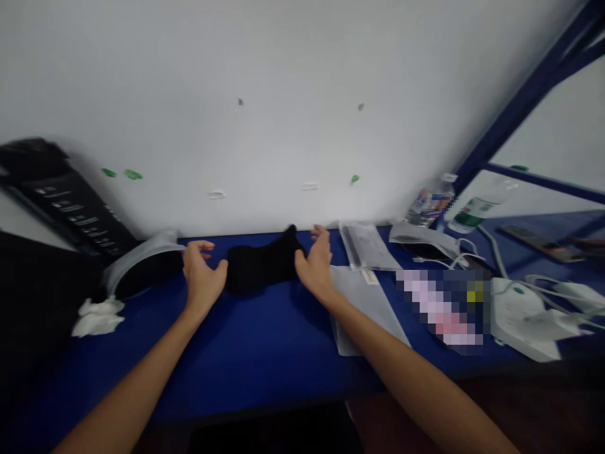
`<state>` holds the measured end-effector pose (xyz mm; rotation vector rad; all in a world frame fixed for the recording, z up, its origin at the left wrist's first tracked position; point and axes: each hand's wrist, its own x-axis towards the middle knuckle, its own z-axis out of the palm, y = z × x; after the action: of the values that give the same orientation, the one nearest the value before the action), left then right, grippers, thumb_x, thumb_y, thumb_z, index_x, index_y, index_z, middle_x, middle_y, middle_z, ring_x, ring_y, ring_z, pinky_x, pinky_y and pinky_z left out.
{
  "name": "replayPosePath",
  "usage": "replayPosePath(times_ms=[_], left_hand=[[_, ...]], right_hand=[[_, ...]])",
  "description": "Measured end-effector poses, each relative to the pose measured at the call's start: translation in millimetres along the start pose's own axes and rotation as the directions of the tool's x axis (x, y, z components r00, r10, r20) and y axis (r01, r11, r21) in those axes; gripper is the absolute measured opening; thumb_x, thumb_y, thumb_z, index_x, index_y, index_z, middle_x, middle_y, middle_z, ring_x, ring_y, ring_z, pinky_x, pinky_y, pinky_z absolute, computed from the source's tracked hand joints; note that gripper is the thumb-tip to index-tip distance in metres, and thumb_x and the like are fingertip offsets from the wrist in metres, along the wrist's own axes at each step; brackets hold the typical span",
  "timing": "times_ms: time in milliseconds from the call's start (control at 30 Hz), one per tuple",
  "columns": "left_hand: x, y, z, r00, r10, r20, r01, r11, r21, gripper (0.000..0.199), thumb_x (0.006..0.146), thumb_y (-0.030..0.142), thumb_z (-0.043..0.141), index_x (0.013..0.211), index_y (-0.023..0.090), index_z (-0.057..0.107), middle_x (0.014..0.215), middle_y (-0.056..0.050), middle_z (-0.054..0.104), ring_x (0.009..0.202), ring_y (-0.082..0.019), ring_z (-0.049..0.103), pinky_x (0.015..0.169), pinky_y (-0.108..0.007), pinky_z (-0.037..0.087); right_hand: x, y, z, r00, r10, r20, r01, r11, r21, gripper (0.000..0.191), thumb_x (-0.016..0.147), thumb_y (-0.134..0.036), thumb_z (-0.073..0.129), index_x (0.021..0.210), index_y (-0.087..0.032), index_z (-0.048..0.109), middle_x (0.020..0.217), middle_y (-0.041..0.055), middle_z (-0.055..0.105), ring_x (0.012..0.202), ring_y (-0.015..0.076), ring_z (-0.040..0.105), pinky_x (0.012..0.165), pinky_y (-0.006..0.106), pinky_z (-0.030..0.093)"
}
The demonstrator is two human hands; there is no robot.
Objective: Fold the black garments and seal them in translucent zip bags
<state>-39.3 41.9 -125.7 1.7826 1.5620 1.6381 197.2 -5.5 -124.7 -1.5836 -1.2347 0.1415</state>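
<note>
A folded piece of black cloth (261, 266) lies on the blue tabletop, its right end rising to a small peak. My left hand (202, 275) is at its left end, with the thumb against the cloth and the other fingers spread away from it. At the opposite end, the thumb of my right hand (316, 263) touches the cloth's edge while its fingers stretch forward, apart from the thumb. Neither hand visibly wraps around the cloth. Just left of my left hand is a clear plastic bag (155, 244) with something black in it.
Flat plastic sleeves (368, 244) and a larger translucent sleeve (362, 302) lie right of the cloth. Farther right are bottles (479, 205), cables and a white power strip (524, 315). Crumpled tissue (97, 316) and a black box (70, 202) stand left. A white wall backs the table.
</note>
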Motion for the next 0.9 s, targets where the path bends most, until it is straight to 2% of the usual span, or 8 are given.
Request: replayPosePath(times_ms=[100, 267, 433, 567, 667, 733, 800, 900], left_hand=[[-2, 15, 2.8, 0.984, 0.091, 0.153, -0.111, 0.985, 0.128, 0.03, 0.086, 0.03, 0.07, 0.111, 0.024, 0.055, 0.113, -0.006, 0.067, 0.103, -0.026, 0.063, 0.1, -0.044, 0.044], [-11, 30, 14.3, 0.864, 0.149, 0.481, -0.286, 0.931, 0.226, 0.053, 0.08, 0.031, 0.079, 0.126, 0.026, 0.051, 0.129, -0.009, 0.065, 0.121, -0.033, 0.061, 0.1, -0.047, 0.045], [9, 18, -15.3, 0.958, 0.181, 0.221, -0.261, 0.868, 0.422, 0.069, 0.069, -0.007, 0.051, 0.13, 0.024, 0.054, 0.134, -0.012, 0.061, 0.123, -0.034, 0.06, 0.097, -0.048, 0.046], [26, 18, -39.6, 0.962, 0.234, 0.141, -0.273, 0.841, 0.467, 0.063, 0.065, -0.01, 0.045, 0.114, 0.023, 0.066, 0.12, -0.01, 0.069, 0.118, -0.034, 0.062, 0.099, -0.049, 0.045], [21, 28, -39.7, 0.882, 0.253, 0.397, -0.365, 0.9, 0.237, 0.047, 0.071, -0.006, 0.044, 0.094, 0.025, 0.071, 0.102, -0.005, 0.076, 0.107, -0.029, 0.068, 0.097, -0.043, 0.047], [11, 38, -36.8, 0.8, 0.262, 0.539, -0.4, 0.903, 0.156, 0.038, 0.077, 0.001, 0.048, 0.089, 0.026, 0.075, 0.094, -0.005, 0.078, 0.098, -0.029, 0.07, 0.093, -0.041, 0.047], [2, 47, -36.2, 0.77, 0.213, 0.602, -0.348, 0.93, 0.117, 0.032, 0.084, 0.008, 0.051, 0.084, 0.027, 0.076, 0.075, -0.003, 0.075, 0.074, -0.025, 0.069, 0.081, -0.038, 0.047], [-6, 53, -37.9, 0.679, 0.097, 0.728, -0.196, 0.979, 0.053, 0.033, 0.092, 0.018, 0.051, 0.069, 0.026, 0.073, 0.051, 0.002, 0.063, 0.048, -0.019, 0.059, 0.064, -0.032, 0.042]], right_hand=[[5, 2, -5, 0.977, -0.211, 0.01, 0.211, 0.974, -0.085, 0.043, 0.086, -0.013, 0.046, 0.126, -0.02, 0.061, 0.133, 0.0157, 0.064, 0.126, 0.0337, 0.055, 0.111, 0.056, 0.039], [-7, 3, 0, 0.812, -0.393, 0.431, 0.467, 0.881, -0.076, 0.034, 0.088, -0.011, 0.049, 0.114, -0.023, 0.068, 0.121, 0.0095, 0.072, 0.117, 0.0281, 0.064, 0.11, 0.049, 0.04], [-18, 14, 10, 0.808, -0.332, 0.487, 0.474, 0.858, -0.2, 0.036, 0.093, -0.018, 0.05, 0.125, -0.022, 0.066, 0.127, 0.0128, 0.069, 0.117, 0.0314, 0.062, 0.105, 0.052, 0.042], [-18, 10, 9, 0.843, -0.386, 0.375, 0.498, 0.822, -0.274, 0.017, 0.086, -0.021, 0.057, 0.098, -0.023, 0.068, 0.108, 0.0094, 0.068, 0.111, 0.0309, 0.062, 0.117, 0.062, 0.029], [-15, -3, -3, 0.813, -0.478, 0.333, 0.561, 0.796, -0.227, 0.003, 0.082, -0.026, 0.062, 0.083, -0.024, 0.064, 0.108, 0.0083, 0.07, 0.113, 0.0321, 0.063, 0.12, 0.064, 0.022], [-11, -10, -15, 0.786, -0.486, 0.382, 0.561, 0.821, -0.111, 0.02, 0.09, -0.035, 0.059, 0.074, -0.024, 0.063, 0.098, 0.0071, 0.073, 0.103, 0.0304, 0.067, 0.111, 0.059, 0.035], [-5, -13, -26, 0.79, -0.413, 0.453, 0.445, 0.895, 0.038, 0.046, 0.101, -0.046, 0.049, 0.063, -0.023, 0.062, 0.074, 0.0055, 0.07, 0.077, 0.0248, 0.067, 0.089, 0.047, 0.047], [3, -9, -33, 0.801, -0.239, 0.549, 0.158, 0.969, 0.191, 0.064, 0.105, -0.06, 0.041, 0.058, -0.022, 0.064, 0.053, 0.0035, 0.061, 0.049, 0.0184, 0.058, 0.06, 0.035, 0.044]])
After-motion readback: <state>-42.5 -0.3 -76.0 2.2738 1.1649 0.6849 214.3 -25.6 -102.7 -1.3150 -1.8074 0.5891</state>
